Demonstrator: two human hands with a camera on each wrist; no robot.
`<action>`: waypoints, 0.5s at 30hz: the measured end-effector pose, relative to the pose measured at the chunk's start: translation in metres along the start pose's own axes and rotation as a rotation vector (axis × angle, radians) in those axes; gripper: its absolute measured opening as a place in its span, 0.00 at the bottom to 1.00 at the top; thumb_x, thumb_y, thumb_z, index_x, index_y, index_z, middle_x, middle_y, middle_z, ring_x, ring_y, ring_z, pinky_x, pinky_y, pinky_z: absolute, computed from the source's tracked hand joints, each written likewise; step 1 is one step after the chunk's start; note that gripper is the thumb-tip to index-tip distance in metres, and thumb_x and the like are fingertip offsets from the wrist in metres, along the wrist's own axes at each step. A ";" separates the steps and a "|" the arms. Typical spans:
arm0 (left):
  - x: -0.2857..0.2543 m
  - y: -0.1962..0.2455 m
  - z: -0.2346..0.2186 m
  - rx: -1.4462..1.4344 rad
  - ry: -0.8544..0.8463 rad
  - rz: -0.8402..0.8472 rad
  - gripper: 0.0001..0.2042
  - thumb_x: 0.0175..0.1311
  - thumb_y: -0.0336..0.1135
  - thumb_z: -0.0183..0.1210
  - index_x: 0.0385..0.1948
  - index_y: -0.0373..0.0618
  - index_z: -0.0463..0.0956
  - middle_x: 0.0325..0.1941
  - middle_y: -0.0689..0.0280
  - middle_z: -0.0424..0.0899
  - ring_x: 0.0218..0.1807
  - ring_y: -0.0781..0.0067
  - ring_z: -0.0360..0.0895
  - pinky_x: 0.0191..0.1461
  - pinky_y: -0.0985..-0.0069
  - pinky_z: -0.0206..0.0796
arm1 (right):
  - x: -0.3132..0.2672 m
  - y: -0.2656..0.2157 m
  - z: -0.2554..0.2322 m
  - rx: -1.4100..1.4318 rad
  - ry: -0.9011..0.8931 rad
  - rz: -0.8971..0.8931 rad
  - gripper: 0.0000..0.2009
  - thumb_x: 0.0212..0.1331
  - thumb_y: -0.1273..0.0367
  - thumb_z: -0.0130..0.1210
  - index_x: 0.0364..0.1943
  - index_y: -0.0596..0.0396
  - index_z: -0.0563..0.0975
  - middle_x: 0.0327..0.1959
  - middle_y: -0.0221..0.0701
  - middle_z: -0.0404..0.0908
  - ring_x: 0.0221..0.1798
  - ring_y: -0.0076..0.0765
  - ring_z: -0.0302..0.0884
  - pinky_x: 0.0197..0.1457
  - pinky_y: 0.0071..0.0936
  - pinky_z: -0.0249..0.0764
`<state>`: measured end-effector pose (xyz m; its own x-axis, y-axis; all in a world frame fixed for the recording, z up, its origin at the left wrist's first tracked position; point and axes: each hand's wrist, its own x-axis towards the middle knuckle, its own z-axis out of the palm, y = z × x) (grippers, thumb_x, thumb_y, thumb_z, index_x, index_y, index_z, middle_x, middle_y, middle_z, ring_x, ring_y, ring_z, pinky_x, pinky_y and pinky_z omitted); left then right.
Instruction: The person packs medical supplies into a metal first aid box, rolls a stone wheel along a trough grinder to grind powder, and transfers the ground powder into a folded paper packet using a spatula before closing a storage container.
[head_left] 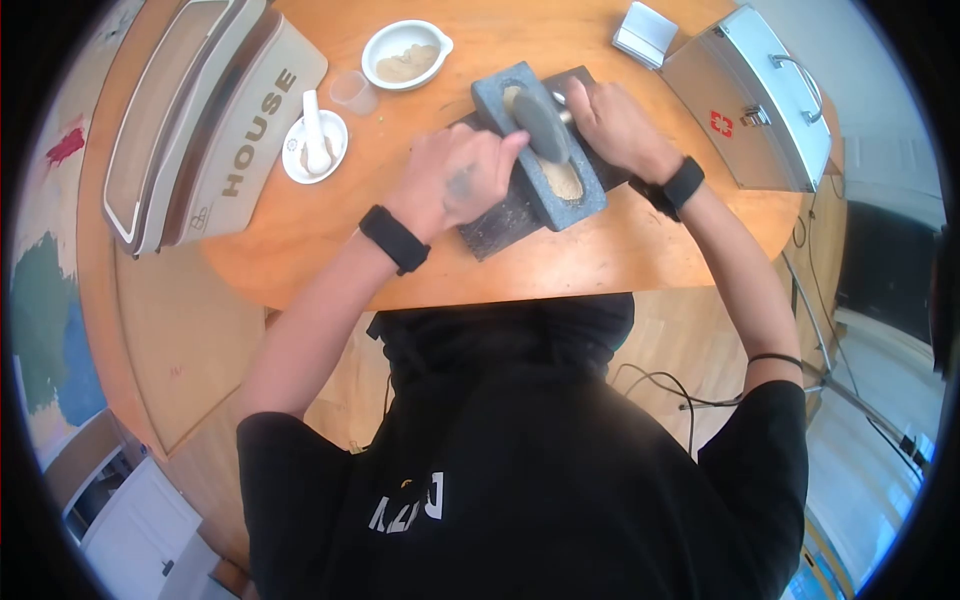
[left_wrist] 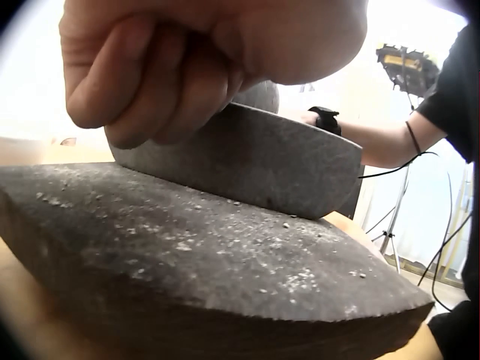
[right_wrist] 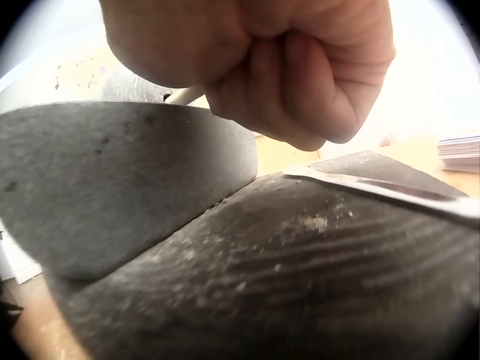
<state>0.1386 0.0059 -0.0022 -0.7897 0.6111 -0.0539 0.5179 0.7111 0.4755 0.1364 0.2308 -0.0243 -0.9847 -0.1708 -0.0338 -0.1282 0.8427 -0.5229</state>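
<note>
A grey stone grinding trough (head_left: 592,208) lies aslant on a dark slab (head_left: 500,232), with pale powder (head_left: 563,181) inside it. Standing on edge in the trough is a stone grinding wheel (head_left: 541,123). My left hand (head_left: 462,172) grips the wheel's near-left side, its fingers curled and its handle hidden within them. On the opposite side, my right hand (head_left: 620,125) holds the other end of the light-coloured handle (right_wrist: 185,95), fingers curled round it. A slim metal spatula (right_wrist: 390,191) lies on the slab below the right hand. Crumbs of powder (left_wrist: 300,281) dot the slab.
To the left are a white bowl (head_left: 443,47) of powder, a clear cup (head_left: 353,92), a white mortar with a pestle (head_left: 314,135) and a beige box (head_left: 240,140) marked HOUSE. A silver case (head_left: 745,110) and white cards (head_left: 645,35) stand at the right.
</note>
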 end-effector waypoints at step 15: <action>-0.005 -0.004 0.012 0.012 0.037 0.088 0.27 0.73 0.47 0.45 0.14 0.40 0.79 0.18 0.49 0.80 0.24 0.43 0.79 0.29 0.54 0.70 | -0.021 -0.007 -0.010 0.066 -0.063 0.059 0.28 0.73 0.59 0.35 0.19 0.66 0.73 0.21 0.55 0.74 0.29 0.68 0.71 0.38 0.55 0.70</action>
<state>0.1441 0.0045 -0.0143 -0.7522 0.6586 0.0199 0.5898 0.6596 0.4660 0.1570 0.2333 -0.0113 -0.9808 -0.1549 -0.1183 -0.0600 0.8174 -0.5730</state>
